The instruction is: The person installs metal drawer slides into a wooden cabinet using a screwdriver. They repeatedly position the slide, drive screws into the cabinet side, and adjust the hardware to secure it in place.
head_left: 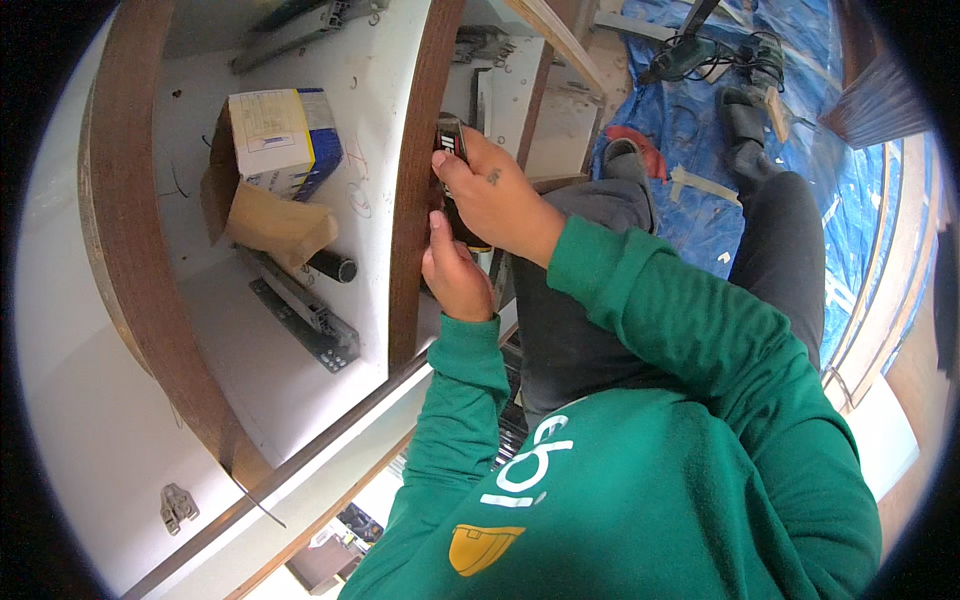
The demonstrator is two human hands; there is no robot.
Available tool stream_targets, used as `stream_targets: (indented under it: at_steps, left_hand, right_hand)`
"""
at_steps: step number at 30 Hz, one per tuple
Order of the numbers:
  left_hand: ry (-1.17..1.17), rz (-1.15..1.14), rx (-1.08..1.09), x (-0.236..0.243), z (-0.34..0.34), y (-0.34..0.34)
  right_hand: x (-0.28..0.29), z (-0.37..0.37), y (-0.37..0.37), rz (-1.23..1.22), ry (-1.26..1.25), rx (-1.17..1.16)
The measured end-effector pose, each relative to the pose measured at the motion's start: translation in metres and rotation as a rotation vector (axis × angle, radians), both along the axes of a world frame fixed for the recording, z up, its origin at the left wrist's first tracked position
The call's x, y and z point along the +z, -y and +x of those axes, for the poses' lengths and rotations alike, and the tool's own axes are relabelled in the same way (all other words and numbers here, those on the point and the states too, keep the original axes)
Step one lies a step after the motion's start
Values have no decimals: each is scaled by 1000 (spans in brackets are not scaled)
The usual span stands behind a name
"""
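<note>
My right hand (495, 190) grips a dark, long object (450, 135) with white lettering at the wooden edge strip (424, 80) of the white cabinet; what kind of object it is, I cannot make out. My left hand (452, 262) is just below it, thumb up beside the strip and fingers mostly hidden, against the lower part of the same object or the strip. Inside the left compartment, an open cardboard box (280, 140) lies tilted, along with a short black tube (335, 266) and metal rails (305, 310).
A metal hinge (178, 508) is on the white panel at lower left. Beyond my legs, a corded green power tool (680, 60) lies on a taped blue plastic sheet (720, 240), near a red object (640, 150). Wooden boards (880, 290) run along the right.
</note>
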State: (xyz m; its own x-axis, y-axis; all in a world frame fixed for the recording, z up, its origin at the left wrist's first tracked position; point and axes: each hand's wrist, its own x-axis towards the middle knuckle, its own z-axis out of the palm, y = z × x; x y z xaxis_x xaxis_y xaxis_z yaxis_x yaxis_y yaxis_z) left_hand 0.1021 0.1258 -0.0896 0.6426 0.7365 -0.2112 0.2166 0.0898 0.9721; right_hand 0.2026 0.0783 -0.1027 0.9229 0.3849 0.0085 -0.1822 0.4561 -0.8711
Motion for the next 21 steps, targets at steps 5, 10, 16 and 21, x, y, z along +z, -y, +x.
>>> stream_targets:
  at_steps: [5,10,16,21]
  left_hand:
    - [75,-149,-1,-5,17,-4]
    - [7,119,-184,-12,22,-9]
    - [-137,452,-274,-17,27,-17]
    - [-437,1173,-375,-28,28,-28]
  right_hand:
    - [9,10,2,-68,3,-26]
    - [7,9,18,-17,-79,151]
    - [3,9,12,-85,33,71]
    - [8,13,14,-200,134,12]
